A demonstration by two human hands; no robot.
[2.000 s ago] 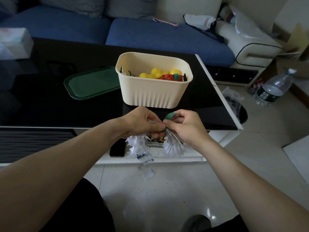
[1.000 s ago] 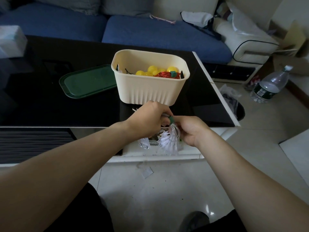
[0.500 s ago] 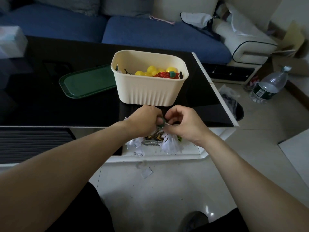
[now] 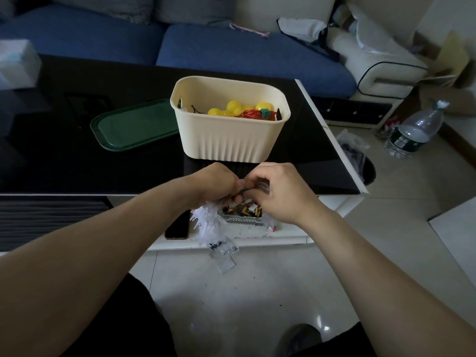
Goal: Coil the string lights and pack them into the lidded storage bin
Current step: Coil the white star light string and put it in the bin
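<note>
A cream ribbed storage bin (image 4: 229, 140) stands open on the black glass table (image 4: 64, 163), holding yellow ball lights (image 4: 233, 108) and a red coil with a green tie. Its green lid (image 4: 134, 124) lies flat to the bin's left. Just in front of the bin, my left hand (image 4: 215, 182) grips a bundle of white spiky string lights (image 4: 208, 222) that hangs below it. My right hand (image 4: 280, 193) pinches a dark strap (image 4: 262, 186) at the top of the bundle, fingers meeting those of the left.
A lower white shelf (image 4: 283, 237) holds a phone (image 4: 177, 226) and small clutter. A blue sofa (image 4: 231, 52) runs behind the table. A plastic bottle (image 4: 414, 130) and a bagged bin (image 4: 360, 161) stand on the tiled floor at the right. A tissue box (image 4: 15, 64) sits far left.
Both hands stay together in front of the bin, working the tie around the white bundle. The right hand now pinches a dark strap end, and the bundle hangs more under the left hand.
</note>
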